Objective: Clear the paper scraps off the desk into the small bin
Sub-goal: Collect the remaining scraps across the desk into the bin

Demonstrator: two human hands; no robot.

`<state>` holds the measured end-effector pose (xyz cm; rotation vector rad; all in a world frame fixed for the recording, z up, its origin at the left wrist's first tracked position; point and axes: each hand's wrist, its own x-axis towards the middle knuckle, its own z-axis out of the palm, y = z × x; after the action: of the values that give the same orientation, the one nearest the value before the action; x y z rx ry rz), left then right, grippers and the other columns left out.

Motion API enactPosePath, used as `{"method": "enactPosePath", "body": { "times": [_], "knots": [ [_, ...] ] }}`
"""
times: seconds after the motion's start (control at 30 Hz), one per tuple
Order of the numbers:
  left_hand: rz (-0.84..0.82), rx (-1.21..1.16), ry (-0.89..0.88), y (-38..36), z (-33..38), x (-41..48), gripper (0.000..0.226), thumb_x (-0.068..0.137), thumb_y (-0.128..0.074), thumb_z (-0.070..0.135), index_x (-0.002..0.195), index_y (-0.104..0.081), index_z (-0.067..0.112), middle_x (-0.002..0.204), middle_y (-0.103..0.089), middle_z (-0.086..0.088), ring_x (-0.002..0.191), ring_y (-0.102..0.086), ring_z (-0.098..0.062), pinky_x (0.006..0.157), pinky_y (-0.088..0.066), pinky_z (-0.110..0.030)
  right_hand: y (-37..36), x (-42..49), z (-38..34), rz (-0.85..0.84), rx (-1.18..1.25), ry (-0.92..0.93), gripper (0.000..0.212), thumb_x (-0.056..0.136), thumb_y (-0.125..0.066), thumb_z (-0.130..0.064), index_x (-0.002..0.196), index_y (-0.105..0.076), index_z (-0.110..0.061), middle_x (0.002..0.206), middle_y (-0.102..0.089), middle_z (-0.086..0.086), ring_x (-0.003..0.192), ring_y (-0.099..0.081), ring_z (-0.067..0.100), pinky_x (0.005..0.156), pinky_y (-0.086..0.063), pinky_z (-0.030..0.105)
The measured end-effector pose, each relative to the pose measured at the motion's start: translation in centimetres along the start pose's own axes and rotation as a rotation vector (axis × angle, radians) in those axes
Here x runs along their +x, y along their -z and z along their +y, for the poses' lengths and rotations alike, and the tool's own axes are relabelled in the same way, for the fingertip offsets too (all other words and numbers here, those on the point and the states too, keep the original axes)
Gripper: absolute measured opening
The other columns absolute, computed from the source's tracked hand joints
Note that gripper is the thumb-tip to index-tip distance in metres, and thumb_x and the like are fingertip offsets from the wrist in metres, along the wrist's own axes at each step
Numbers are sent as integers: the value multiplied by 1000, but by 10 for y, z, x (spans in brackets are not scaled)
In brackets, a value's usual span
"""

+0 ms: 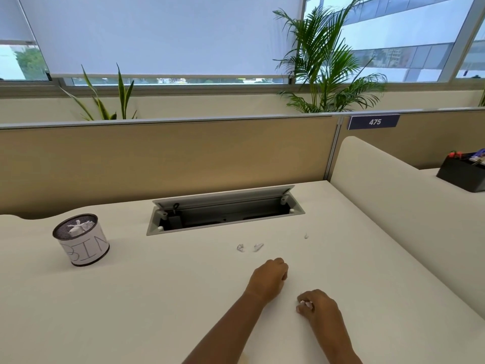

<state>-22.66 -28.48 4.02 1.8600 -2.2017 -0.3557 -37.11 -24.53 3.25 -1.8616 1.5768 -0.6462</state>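
The small round mesh bin [84, 245], wrapped in a paper label reading BIN, stands at the left of the white desk [157, 298] with crumpled paper inside. Three small paper scraps lie on the desk: one [241, 248], a second [257, 246] beside it, and a tiny one [306, 236] further right. My left hand [269, 278] rests on the desk just below the two scraps, fingers curled; whether it holds anything is hidden. My right hand [316, 307] lies to its lower right and grips white paper scraps [305, 304] in curled fingers.
An open cable tray [225, 210] is sunk into the desk behind the scraps. Beige partition walls close the back and right sides. A black organiser [462, 172] sits on the neighbouring desk. Plants stand behind the partition.
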Motion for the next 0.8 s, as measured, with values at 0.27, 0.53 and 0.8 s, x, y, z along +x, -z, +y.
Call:
{"method": "enactPosePath", "body": {
  "times": [0.27,0.53,0.8],
  "knots": [
    [149,-637,235,8,-3,-29,24,85,-52,-6,71,-55,14,85,-63,-11,63,-51,-9,61,-43,-13,-3,-6,-31,32,323,-2,20,77,-70,-4,73,-64,-23,76,-69,-1,69,-64,20,55,-41,3],
    [158,-1832,546,45,-17,-70,19,91,-47,-4,96,-62,6,71,-65,-8,66,-64,-15,66,-56,-19,-26,-7,-97,169,439,157,14,83,-64,-10,86,-65,-24,77,-69,-9,69,-66,2,59,-48,7],
    [314,-2301,776,75,-49,-114,39,93,-38,22,69,-65,4,47,-62,-7,50,-63,-19,51,-50,-22,-89,-29,-155,142,299,300,18,85,-57,3,86,-68,-12,82,-69,1,80,-64,17,68,-48,15]
  ]
}}
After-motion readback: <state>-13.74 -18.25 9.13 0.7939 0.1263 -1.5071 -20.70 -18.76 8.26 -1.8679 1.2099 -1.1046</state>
